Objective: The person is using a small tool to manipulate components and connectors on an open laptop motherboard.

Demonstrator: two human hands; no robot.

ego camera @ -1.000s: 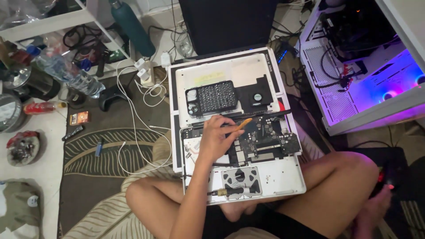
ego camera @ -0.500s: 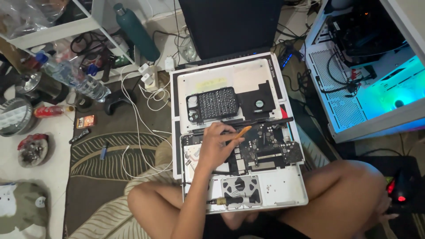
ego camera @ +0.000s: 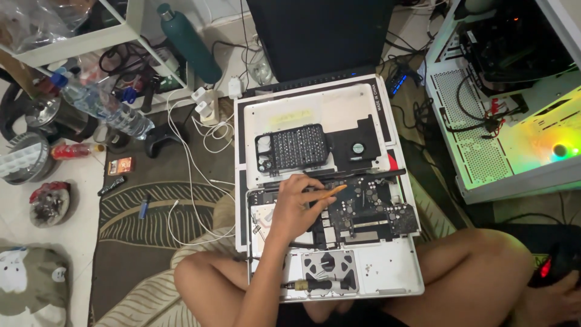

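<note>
— What is seen of the person's own body?

— A bare forearm is seen, ending in the left hand (ego camera: 295,206); no sleeve, watch or ring can be made out on it.

— And the right hand (ego camera: 554,300)?

— Only part of it is shown at the lower right corner, also uncovered.

— What is worn?

— Both knees and thighs are left bare. Dark fabric, apparently shorts, is glimpsed between the legs at the bottom edge; its exact kind cannot be told.

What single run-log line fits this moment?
left hand: holds orange tool | over logic board | opened laptop | right hand: off laptop
</note>
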